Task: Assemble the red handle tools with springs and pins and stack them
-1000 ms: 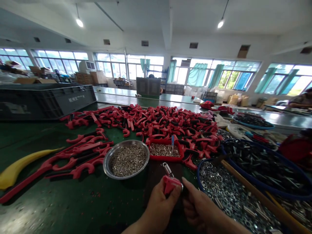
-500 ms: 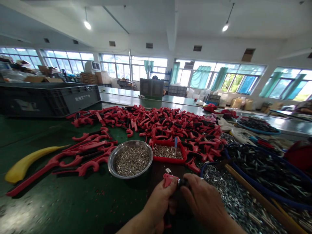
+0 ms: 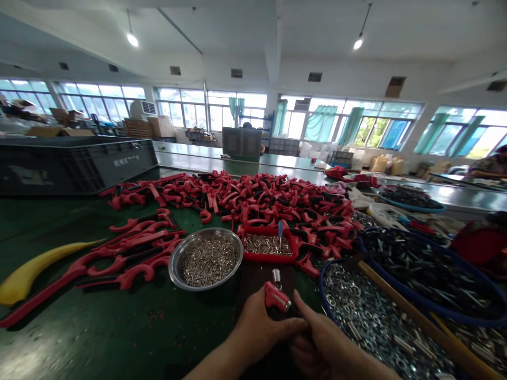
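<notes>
My left hand is closed around a red plastic tool handle, its head pointing up and away from me. From the head's far side sticks a shiny ribbed metal piece, and a metal ring shows at its right end. My right hand is just to the right, thumb raised beside that ring and the other fingers curled; what lies in them is hidden. Ahead are a steel bowl of small metal pins and a red tray of similar pins with a blue-handled screwdriver standing in it.
A heap of red and black handles spreads behind the bowl. On the right are a blue-rimmed basin of metal rings, a wooden-handled hammer and a basin of black-headed bolts. A yellow curved object and grey crate are left.
My right hand has come off the right end of the red handle, where a black knob was; the knob no longer shows. The handle's head has turned, showing more of the ribbed metal piece.
</notes>
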`<state>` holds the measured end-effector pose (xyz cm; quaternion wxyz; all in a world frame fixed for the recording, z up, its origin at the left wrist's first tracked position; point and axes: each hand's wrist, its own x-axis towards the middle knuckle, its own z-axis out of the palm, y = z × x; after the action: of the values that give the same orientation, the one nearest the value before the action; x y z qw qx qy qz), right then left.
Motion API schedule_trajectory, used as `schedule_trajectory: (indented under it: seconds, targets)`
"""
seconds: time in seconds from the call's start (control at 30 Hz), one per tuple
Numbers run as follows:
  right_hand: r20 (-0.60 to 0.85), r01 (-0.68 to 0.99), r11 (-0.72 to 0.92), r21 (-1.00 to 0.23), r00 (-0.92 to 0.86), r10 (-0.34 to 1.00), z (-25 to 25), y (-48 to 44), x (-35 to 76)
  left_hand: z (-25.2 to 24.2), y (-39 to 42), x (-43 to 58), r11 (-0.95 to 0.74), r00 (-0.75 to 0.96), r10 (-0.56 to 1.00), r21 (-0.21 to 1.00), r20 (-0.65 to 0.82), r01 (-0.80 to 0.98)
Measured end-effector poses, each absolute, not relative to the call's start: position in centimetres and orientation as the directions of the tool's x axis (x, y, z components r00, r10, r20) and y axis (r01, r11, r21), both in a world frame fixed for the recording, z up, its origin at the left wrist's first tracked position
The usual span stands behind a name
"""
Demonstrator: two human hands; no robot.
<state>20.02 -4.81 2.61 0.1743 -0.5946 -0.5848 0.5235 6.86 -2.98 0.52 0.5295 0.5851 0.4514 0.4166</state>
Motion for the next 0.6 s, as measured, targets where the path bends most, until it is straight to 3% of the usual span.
schedule_trajectory:
  seconds: [0.07, 0.13, 0.2, 0.3, 0.37, 0.47, 0.53, 0.6]
  targets:
    - [-0.330, 0.528, -0.181, -0.830, -0.203, 0.922, 2.6, -4.9, 20.8, 0.9, -3.0, 6.4, -0.123, 0.288, 0.956, 0.966, 0.054, 0.226]
    - [-0.069, 0.604, 0.044, -0.796, -0.162, 0.984, 3.1, -4.7, 22.0, 1.5, -3.0, 5.8, -0.185, 0.361, 0.930, 0.934, 0.066, 0.306]
    - [0.168, 0.673, 0.311, -0.671, -0.271, 0.948, 3.9, -4.3, 23.3, 2.2, -2.9, 5.1, -0.225, 0.500, 0.865, 0.917, 0.033, 0.328]
    - [0.229, 0.650, 0.567, -0.506, -0.532, 0.815, 4.5, -3.6, 24.2, 2.8, -2.2, 4.1, -0.287, 0.680, 0.731, 0.883, -0.050, 0.373]
    - [0.213, 0.696, 0.566, -0.442, -0.531, 0.820, 4.0, -3.1, 24.0, 2.7, -1.5, 3.9, -0.377, 0.648, 0.760, 0.783, -0.043, 0.494]
    - [0.203, 0.862, 0.419, -0.286, -0.373, 0.906, 2.2, -2.8, 23.0, 2.2, -0.4, 4.0, -0.479, 0.537, 0.843, 0.506, 0.037, 0.717]
    - [0.194, 0.925, 0.339, -0.171, -0.305, 0.932, 1.2, -2.9, 22.3, 2.0, 0.1, 4.1, -0.531, 0.543, 0.837, 0.347, 0.071, 0.773]
    - [0.221, 0.947, 0.308, -0.088, -0.283, 0.933, 0.6, -3.1, 22.1, 2.3, 0.5, 4.0, -0.588, 0.592, 0.802, 0.270, 0.079, 0.762]
